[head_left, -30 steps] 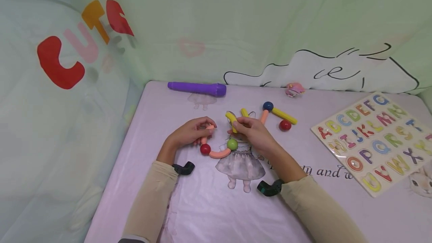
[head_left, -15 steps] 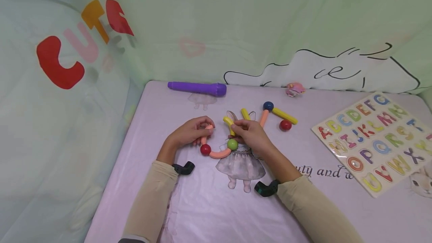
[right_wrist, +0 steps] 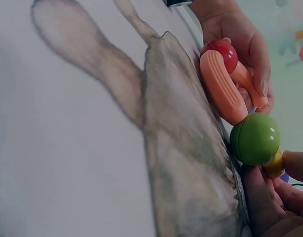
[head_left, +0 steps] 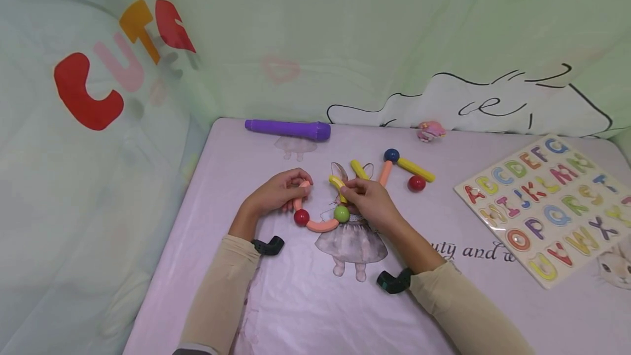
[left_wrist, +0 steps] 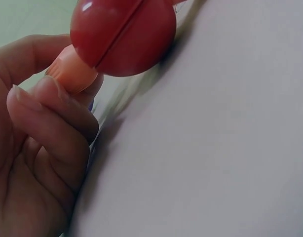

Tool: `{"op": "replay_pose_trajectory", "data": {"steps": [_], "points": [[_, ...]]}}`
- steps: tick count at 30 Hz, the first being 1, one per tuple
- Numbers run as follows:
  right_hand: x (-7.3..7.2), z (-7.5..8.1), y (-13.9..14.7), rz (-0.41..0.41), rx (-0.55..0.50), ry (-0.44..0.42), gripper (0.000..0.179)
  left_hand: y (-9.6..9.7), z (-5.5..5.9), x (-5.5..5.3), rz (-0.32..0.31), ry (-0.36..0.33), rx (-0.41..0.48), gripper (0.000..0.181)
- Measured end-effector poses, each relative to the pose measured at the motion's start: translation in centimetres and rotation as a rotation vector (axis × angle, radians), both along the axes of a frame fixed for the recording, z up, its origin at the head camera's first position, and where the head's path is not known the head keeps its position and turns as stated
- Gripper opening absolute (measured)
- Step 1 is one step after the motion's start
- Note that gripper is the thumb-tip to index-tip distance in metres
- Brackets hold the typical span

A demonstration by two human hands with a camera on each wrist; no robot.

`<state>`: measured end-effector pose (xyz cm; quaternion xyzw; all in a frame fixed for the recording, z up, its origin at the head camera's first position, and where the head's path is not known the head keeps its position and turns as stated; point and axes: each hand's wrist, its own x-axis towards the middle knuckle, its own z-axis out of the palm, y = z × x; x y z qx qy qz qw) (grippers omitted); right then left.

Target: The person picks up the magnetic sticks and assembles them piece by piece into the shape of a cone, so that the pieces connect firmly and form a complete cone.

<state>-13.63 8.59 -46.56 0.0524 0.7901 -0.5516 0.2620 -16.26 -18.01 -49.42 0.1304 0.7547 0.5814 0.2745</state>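
Observation:
My left hand (head_left: 282, 192) pinches an upright orange stick (head_left: 298, 201) between thumb and fingers. That stick meets a red ball (head_left: 302, 217), clearly seen in the left wrist view too. From the red ball a curved orange stick (head_left: 322, 227) runs to a green ball (head_left: 341, 213). A curved yellow stick (head_left: 337, 182) is gripped by my right hand (head_left: 371, 201), its lower end against the green ball. In the right wrist view the yellow stick (right_wrist: 274, 165) touches the green ball (right_wrist: 255, 138); the fingers hide much of it.
Behind my right hand lie a yellow stick (head_left: 358, 169) and an orange stick (head_left: 386, 173) joined to a blue ball (head_left: 391, 155). Another yellow stick (head_left: 416, 170) and a red ball (head_left: 417, 183) are beside them. A purple microphone (head_left: 288, 129), pink toy (head_left: 431, 131) and alphabet board (head_left: 547, 207) lie farther out.
My right hand has brought the yellow stick down and toward me, so its end now meets the green ball. The ball chain shifted slightly right. My left hand stays nearly still.

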Motion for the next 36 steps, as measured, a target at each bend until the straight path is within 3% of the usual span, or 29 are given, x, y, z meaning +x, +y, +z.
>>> {"op": "replay_pose_trajectory", "data": {"steps": [6, 17, 36], "points": [[0.22, -0.21, 0.36, 0.019, -0.020, 0.037, 0.039, -0.02, -0.22, -0.08, -0.001, 0.002, 0.006, 0.026], [0.05, -0.02, 0.69, 0.068, -0.022, 0.004, 0.033, 0.03, -0.28, -0.16, 0.000, 0.006, -0.018, 0.026], [0.15, 0.17, 0.94, 0.054, 0.007, -0.016, 0.036, -0.02, -0.35, -0.25, -0.002, 0.001, -0.020, 0.027]]}}
